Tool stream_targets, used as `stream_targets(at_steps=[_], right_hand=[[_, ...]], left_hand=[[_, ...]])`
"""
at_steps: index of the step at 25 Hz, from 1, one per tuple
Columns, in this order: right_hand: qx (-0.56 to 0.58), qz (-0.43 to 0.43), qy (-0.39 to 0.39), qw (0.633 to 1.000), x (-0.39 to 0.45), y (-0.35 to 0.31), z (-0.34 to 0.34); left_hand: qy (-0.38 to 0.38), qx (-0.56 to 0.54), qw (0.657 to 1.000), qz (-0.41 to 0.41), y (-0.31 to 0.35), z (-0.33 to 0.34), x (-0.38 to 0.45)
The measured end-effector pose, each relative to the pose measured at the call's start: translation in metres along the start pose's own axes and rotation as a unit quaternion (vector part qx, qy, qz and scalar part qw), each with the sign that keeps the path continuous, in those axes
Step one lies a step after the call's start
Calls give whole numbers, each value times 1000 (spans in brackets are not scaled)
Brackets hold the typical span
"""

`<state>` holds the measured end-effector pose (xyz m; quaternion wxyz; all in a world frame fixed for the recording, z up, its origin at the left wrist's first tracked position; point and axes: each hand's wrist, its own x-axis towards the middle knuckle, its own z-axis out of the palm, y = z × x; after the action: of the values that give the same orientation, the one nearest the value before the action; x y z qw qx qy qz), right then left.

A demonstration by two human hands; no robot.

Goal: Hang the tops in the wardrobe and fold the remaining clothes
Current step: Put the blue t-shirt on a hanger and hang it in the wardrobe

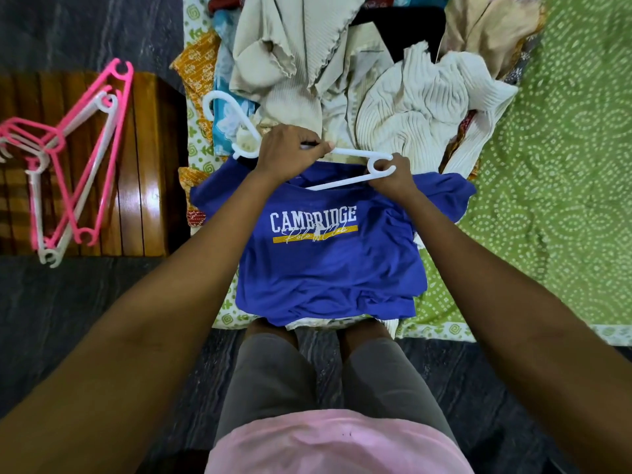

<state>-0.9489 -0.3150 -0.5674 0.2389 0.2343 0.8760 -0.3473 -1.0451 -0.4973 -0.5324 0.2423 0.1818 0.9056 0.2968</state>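
Observation:
A blue T-shirt [328,265] printed "CAMBRIDGE" lies flat on the bed's near edge, collar away from me. A white plastic hanger [352,153] lies across its collar, hook pointing left. My left hand [287,148] grips the hanger near its neck. My right hand [393,179] pinches the hanger's right end at the shirt's shoulder. Behind the shirt sits a heap of clothes [342,80], mostly cream and beige knits with printed fabrics underneath.
A green patterned bedsheet [554,186] covers the bed to the right. A wooden stool [143,172] on the left holds several pink and white hangers [78,165]. Dark stone floor [68,302] surrounds my legs.

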Motion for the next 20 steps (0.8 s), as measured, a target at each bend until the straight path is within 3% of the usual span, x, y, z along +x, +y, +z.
stream_targets(at_steps=[1, 3, 5, 7, 9, 11, 15, 18, 20], right_hand=[[113, 56, 31, 992, -4, 7, 3], [321, 138, 72, 934, -14, 14, 8], [416, 168, 100, 888, -22, 17, 10], [441, 179, 139, 868, -26, 14, 5], [390, 168, 193, 885, -26, 6, -6], [272, 113, 234, 927, -26, -6, -17], [130, -21, 221, 966, -27, -53, -7], [148, -55, 146, 977, -35, -69, 33], [223, 31, 72, 972, -38, -65, 52]], left_hand=[[-2, -1, 1000, -3, -1, 1, 1], [-2, 3, 1000, -2, 0, 4, 1], [-4, 27, 1000, 9, 1, 8, 2], [-9, 65, 998, 21, 0, 11, 3], [-26, 98, 994, 33, 0, 15, 5], [-61, 139, 987, 50, 4, 21, 2], [-128, 118, 983, 65, 13, 37, -6], [-58, 36, 996, 58, 0, 39, -13], [16, 28, 999, 24, -19, 39, -23]])
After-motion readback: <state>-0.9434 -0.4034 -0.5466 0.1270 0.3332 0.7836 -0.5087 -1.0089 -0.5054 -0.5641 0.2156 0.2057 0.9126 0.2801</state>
